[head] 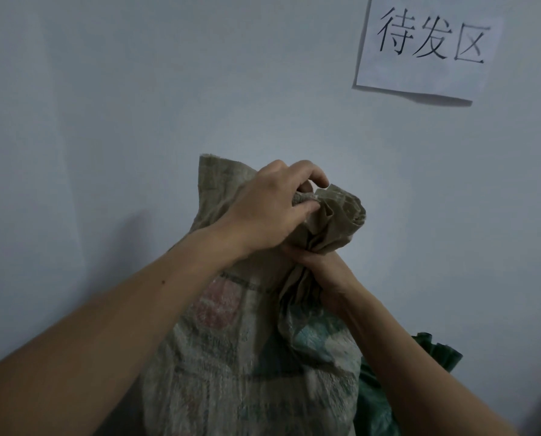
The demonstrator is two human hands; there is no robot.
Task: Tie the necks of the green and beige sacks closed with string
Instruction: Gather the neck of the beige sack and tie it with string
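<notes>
One beige sack (231, 357) is standing tall in the middle, close in front of the wall (137, 105). Its long side is running up and down, from the bottom edge of the view up to the hands. Near the top, its neck (313, 240) is being squeezed into a thin bunch. Above the bunch the mouth (341, 209) is flaring open and pointing up and to the right. One loose corner (209, 171) of the top is sticking straight up behind the left hand (269, 212). A faded red print (215, 303) and a blue-green print (310, 338) are showing on the front.

The left hand is reaching over the top of the neck with its fingers curling tight. Its thumb and first finger are pinching a small grey bit (300, 198), and I cannot tell if that is string or cloth. The right hand (329, 275) is gripping the neck just below, touching the left hand. Its fingers are pressing together and wrapping round the bunch.

A green sack (376, 401) is sitting low on the right, touching the beige sack and partly hiding behind it. High up on the right, a white paper sign (426, 48) with three big black characters is hanging on the wall, and its bottom edge is lifting away a little
</notes>
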